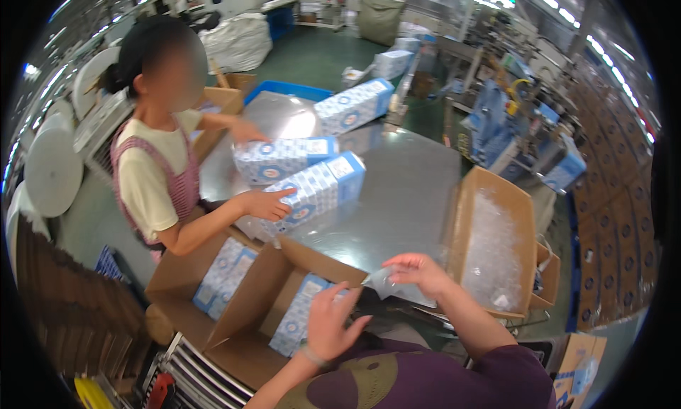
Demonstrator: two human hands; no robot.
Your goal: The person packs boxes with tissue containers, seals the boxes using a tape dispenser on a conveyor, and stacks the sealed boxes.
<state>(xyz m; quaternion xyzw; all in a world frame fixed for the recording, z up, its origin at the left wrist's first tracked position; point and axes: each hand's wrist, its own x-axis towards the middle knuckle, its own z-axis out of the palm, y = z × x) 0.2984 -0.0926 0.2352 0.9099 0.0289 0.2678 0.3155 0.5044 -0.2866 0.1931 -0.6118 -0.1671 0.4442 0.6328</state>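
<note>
My left hand (pixel 330 320) has its fingers and thumb spread, with nothing in its grasp. It hovers over the right-hand compartment of a brown cardboard carton (pixel 245 302), where a blue-and-white patterned package (pixel 291 324) lies. To its right, my right hand (pixel 420 273) pinches a small clear plastic piece (pixel 383 283) between thumb and fingers, near the metal table's front edge. What exactly this piece is, I cannot make out. Another blue-and-white package (pixel 221 278) sits in the carton's left compartment.
Across the metal table (pixel 411 189), a co-worker's hands touch two long blue-and-white packages (pixel 323 189); a third package (pixel 355 105) lies farther back. On the right stands a cardboard box (pixel 521 249) of clear plastic pieces (pixel 493 246). Machinery (pixel 511 111) stands beyond.
</note>
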